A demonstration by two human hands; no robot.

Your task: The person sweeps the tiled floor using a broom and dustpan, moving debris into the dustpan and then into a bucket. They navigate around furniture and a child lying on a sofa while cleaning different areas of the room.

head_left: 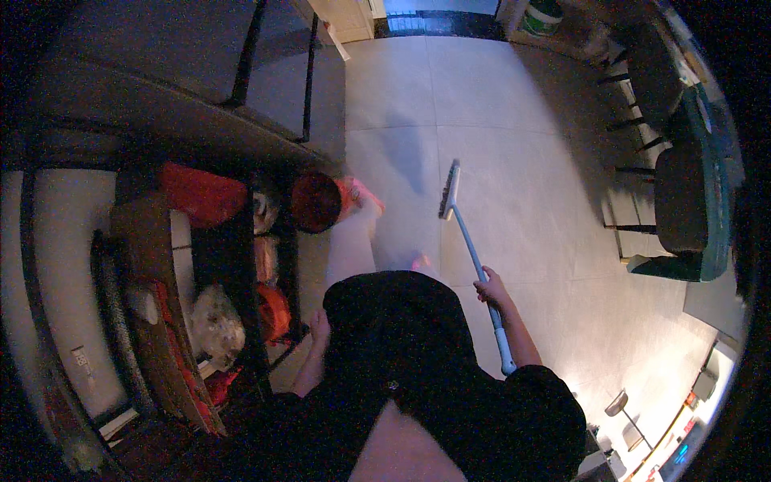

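My right hand (492, 289) is closed round the blue-grey handle of a long-handled floor brush (470, 245). The brush's narrow white head with dark bristles is tilted over the pale tiles, ahead and to the right of my body. Close to my left side, by the black shelf rack, hangs my left hand (320, 325); its fingers are too small and dim to make out, and I see nothing in it. One of my feet, in a pink slipper (365, 195), is stretched forward beside a dark red bucket (316, 202).
On the left, a rack holds a red bag (205, 194), a clear plastic bag (217, 325) and an orange-red round item (274, 312). Dark cabinets (277, 88) stand ahead of it. Chairs (681, 193) line the right side. A small long-handled tool (617, 403) is at lower right.
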